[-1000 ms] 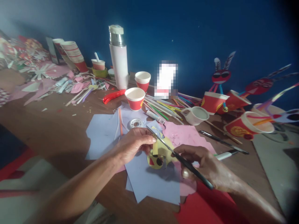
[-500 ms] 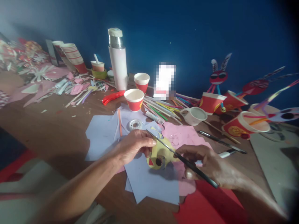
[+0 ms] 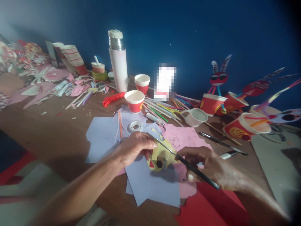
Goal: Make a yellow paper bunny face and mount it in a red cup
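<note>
My left hand [image 3: 135,147] pinches a pale yellow paper piece [image 3: 158,152] between thumb and fingers. A small red triangle and a dark round spot show on this piece or just under it; I cannot tell which. In my right hand [image 3: 207,164] is a slim tool with a black handle and a long thin metal end [image 3: 196,169]. Its metal end slants across the yellow paper, with the tip close to my left thumb. Light blue paper sheets [image 3: 152,191] and pink paper [image 3: 178,136] lie beneath both hands.
A tape roll [image 3: 135,126], a glue tube [image 3: 155,119], paper cups [image 3: 134,102], coloured sticks [image 3: 162,108] and a tall white flask [image 3: 118,69] stand or lie beyond. At right are cup figures [image 3: 213,103], a black pen-like tool [image 3: 223,143] and red paper [image 3: 211,207].
Both hands keep almost the same pose. The yellow paper by my left fingers has shifted or turned slightly, and the view has moved a touch.
</note>
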Available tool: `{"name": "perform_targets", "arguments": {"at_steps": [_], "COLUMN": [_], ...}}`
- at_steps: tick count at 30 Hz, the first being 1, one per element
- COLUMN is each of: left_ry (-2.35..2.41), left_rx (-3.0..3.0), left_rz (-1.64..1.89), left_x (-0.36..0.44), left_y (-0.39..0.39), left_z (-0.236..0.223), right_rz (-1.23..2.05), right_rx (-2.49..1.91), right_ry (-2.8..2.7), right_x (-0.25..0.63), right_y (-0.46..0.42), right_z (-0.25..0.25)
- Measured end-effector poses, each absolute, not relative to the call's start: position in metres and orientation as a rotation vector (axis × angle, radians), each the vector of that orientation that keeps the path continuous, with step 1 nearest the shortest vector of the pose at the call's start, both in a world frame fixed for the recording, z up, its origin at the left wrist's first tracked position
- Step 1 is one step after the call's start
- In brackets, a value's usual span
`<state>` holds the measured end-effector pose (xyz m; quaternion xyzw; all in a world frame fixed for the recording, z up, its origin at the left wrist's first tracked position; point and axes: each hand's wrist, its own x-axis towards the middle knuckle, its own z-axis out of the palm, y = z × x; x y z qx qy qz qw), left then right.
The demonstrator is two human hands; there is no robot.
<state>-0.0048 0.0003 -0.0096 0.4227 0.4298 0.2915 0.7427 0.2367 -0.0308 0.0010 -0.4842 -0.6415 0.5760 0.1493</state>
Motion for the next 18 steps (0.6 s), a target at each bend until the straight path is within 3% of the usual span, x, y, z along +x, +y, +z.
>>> {"name": "perform_targets", "arguments": {"at_steps": [9, 18], "left_ry": [0.959, 1.034], "left_rx": [0.94, 1.01], "left_rz": [0.63, 0.642], "left_x": [-0.0056, -0.0056], "left_y": [0.0005, 0.0001], "left_z": [-0.01, -0.0077], "right_rz": [1.663, 1.43], "right_rx": [-1.413, -1.505], "right_ry": [-1.864, -1.84], "right_x": [0.2374, 0.2436], "right_y": [-0.0301, -0.0259], "right_z": [0.0026, -0.0051]}}
